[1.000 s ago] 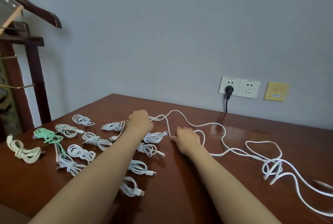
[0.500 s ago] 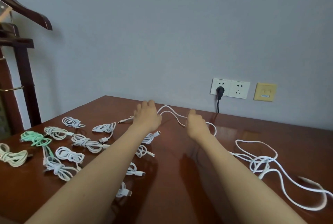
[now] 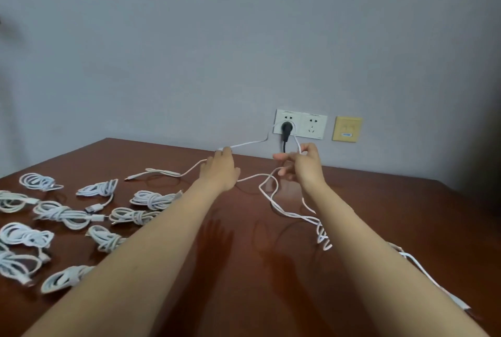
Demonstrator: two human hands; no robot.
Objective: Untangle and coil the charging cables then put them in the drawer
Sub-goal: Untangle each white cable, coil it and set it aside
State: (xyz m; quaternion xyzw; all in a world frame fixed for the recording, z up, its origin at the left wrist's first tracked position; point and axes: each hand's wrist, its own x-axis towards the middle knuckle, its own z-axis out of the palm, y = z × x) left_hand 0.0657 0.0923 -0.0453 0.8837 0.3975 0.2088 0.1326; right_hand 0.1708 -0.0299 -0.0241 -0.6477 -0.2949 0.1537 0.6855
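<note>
Both arms are stretched out over the brown table point(image 3: 379, 201). The left hand point(image 3: 221, 171) is at the far middle, seen from the back, fingers close together and its fingertips holding the loose white cable point(image 3: 162, 172). The right hand point(image 3: 303, 166) is just to its right, pinching the same cable between thumb and fingers, index finger pointing left, the other fingers curled.

Between the hands the cable rises in a loop in front of the wall sockets point(image 3: 311, 126) and the black plug point(image 3: 286, 129). One end lies flat on the table left of the left hand. The rest drops from the right hand and trails near and right along the table.

Coiled cables point(image 3: 62, 213) sit in a cluster on the left side. A yellow plate point(image 3: 347, 129) is right of the sockets.
</note>
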